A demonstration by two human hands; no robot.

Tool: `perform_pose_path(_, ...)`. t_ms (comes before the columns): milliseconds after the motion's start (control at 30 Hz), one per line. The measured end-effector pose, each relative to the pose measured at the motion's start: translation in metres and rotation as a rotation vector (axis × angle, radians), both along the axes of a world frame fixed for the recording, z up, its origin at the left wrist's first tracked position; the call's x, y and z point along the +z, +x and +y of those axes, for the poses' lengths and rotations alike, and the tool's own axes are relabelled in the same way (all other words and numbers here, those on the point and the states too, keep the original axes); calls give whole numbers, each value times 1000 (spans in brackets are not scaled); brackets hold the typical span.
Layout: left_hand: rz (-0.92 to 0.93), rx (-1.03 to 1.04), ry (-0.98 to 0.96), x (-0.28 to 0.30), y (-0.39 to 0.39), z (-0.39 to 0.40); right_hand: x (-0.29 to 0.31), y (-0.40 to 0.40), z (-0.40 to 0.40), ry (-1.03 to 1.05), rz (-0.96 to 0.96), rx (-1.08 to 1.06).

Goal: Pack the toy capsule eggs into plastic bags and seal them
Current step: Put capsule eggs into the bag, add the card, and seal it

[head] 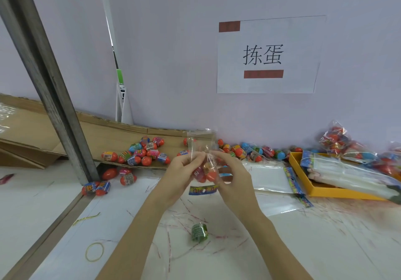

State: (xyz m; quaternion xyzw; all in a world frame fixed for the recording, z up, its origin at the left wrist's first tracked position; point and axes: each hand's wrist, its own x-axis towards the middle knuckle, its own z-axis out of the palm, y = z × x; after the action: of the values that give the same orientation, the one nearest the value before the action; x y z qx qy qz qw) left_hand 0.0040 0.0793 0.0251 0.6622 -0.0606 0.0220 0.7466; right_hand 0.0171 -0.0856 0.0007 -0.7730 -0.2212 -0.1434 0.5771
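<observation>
Both hands raised over the table (282, 247), meeting at a clear plastic bag (206, 166). Left hand (183, 171) and right hand (230, 171) each pinch the bag's neck, fingertips nearly touching. A few capsule eggs (205, 174) hang in the bag's lower part, between the palms. Bag mouth stands open above the fingers; not sealed yet, by the look of it.

Loose eggs (141, 151) lie heaped on the cardboard (104, 134) at left, more strung along the wall. Empty bags (269, 178) flat at right, beside a yellow tray (325, 189).

Risks, as judged:
- Thin film is slippery; a loosened pinch would drop the bag and spill the eggs.
- Eggs crowding the neck could stop it closing.
- A green item (199, 232) lies directly below; anything falling may knock it and roll away.
</observation>
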Motion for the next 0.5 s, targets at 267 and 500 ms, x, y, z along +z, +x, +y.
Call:
perform_pose_path(267, -3, 64, 25, -2, 3, 0, 0, 6, -6, 43, -19, -193)
perform_pose_path(500, -115, 182, 242, -10, 6, 6, 16, 5, -13, 407, 135, -94)
